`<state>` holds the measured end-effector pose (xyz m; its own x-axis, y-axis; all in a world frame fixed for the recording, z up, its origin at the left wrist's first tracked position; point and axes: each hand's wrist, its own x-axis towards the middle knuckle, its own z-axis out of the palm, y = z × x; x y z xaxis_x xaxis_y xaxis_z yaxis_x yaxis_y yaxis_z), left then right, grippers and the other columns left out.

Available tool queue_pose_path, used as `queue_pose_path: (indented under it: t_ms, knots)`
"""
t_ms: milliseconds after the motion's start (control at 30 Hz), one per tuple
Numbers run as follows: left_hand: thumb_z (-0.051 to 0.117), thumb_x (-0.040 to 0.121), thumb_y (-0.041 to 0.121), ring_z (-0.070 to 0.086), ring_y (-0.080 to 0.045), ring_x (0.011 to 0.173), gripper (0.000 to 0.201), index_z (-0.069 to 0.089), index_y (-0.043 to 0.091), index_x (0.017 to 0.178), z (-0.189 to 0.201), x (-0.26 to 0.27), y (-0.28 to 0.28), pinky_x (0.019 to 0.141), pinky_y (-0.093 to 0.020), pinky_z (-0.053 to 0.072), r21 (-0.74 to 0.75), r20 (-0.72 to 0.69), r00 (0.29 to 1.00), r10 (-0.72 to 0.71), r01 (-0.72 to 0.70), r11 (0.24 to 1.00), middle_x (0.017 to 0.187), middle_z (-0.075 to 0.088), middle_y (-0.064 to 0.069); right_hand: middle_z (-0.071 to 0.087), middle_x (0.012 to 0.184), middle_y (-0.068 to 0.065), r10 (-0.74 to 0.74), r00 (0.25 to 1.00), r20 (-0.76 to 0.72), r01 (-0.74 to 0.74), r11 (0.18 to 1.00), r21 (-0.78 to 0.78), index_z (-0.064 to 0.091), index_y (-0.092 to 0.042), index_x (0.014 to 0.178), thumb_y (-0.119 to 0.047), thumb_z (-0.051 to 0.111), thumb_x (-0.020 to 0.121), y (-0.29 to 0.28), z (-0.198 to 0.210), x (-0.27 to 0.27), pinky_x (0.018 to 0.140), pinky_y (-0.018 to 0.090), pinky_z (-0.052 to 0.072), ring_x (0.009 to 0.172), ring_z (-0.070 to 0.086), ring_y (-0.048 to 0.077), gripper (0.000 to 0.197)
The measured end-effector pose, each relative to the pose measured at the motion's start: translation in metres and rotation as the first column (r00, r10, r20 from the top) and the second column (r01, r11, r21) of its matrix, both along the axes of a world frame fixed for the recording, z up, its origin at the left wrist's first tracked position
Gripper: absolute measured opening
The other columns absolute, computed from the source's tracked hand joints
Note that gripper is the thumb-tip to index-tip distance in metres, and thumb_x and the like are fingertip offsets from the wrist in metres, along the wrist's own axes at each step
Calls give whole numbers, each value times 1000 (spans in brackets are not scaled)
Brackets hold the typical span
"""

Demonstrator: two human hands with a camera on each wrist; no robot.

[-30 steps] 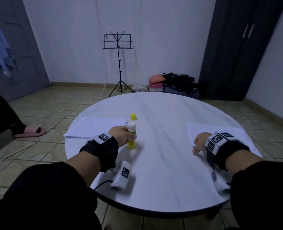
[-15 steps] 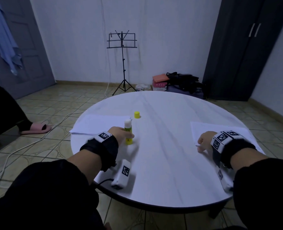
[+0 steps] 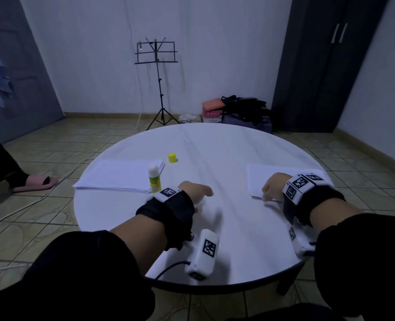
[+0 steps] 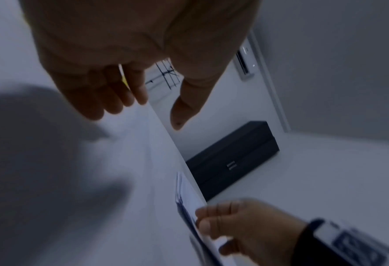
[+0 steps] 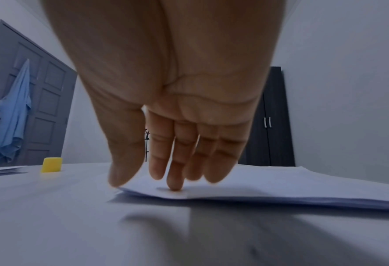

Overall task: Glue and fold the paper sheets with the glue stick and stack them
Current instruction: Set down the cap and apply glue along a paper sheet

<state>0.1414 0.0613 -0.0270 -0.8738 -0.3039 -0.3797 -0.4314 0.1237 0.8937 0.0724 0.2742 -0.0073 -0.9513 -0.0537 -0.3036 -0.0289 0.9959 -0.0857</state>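
Note:
An uncapped glue stick (image 3: 154,179) stands upright at the near right corner of the left paper stack (image 3: 120,174). Its yellow cap (image 3: 172,158) (image 5: 51,164) sits on the table just beyond. My left hand (image 3: 203,198) (image 4: 157,111) hovers to the right of the stick, fingers relaxed and holding nothing. At the near left corner of the right paper stack (image 3: 282,174) (image 5: 280,183), my right hand (image 3: 267,193) (image 5: 147,181) has fingertips on the top sheet and its thumb at the edge, pinching the slightly raised corner.
The round white table (image 3: 215,140) has bare surface between the two stacks. A white sensor box (image 3: 203,253) with a cable lies near the front edge. On the floor beyond are a music stand (image 3: 157,72), bags (image 3: 245,110) and a slipper (image 3: 36,183).
My left hand has let go of the glue stick and moved right, leaving it upright beside the left stack. The right hand has stayed at the right stack's corner.

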Motion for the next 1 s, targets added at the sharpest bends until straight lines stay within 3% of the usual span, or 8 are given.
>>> queue_pose_path:
  t_ms: [100,133,233,333,533,633,733,1000]
  knots:
    - [68,84,11,55,-20,92,30,59,1,111,4,-20,36,63,-27,48,-7,11,988,-157,157,988,99,54,-9,48,79,0,37,998,50,-41,996,84,51,-26,71,-35,66,84,2,2,-1,65,26,39,70,46,16,22]
    - [66,86,11,56,-19,90,31,59,0,114,5,-28,47,60,-25,47,-1,11,980,-201,201,980,99,55,-10,53,84,3,30,997,73,-39,991,128,58,-24,77,-40,63,84,0,4,0,68,27,41,75,52,16,18]
    - [59,89,7,57,-18,75,28,58,-2,115,5,-48,75,54,-26,46,19,20,965,-263,263,965,96,56,-10,60,120,1,21,998,61,-31,985,167,63,-22,114,-59,71,61,8,-8,-14,97,41,44,111,56,27,65]
    - [54,90,4,53,-19,62,7,58,1,95,4,-65,88,51,-28,43,49,54,959,-277,275,960,81,52,-10,62,117,0,42,998,51,-48,991,126,64,-22,112,-49,71,68,14,-13,-25,96,39,46,108,58,25,52]
    - [47,95,5,53,-18,58,16,51,7,79,4,-85,93,52,-28,43,115,73,957,-282,273,955,69,49,-6,67,115,1,62,996,68,-61,998,-27,70,-12,111,-23,69,83,20,4,-21,82,22,44,108,60,20,30]
    - [46,96,5,52,-17,57,18,49,7,78,4,-89,96,52,-28,42,139,72,959,-274,263,955,67,47,-5,69,107,6,62,996,66,-56,995,-83,71,-8,106,-21,59,89,28,6,-25,65,20,46,87,61,21,25]
    - [46,96,5,50,-16,56,19,48,8,77,4,-90,99,50,-26,42,161,73,962,-263,249,955,65,45,-5,60,86,1,18,998,65,-11,993,-117,62,-18,80,-23,59,90,31,8,-31,56,16,39,67,51,12,11]
    - [45,97,3,50,-15,56,20,48,5,77,14,-101,102,42,-21,46,240,-2,983,-186,181,954,69,45,-6,69,93,12,-88,985,147,121,965,-233,62,-7,84,-34,75,78,37,16,-35,84,31,52,87,65,25,30]
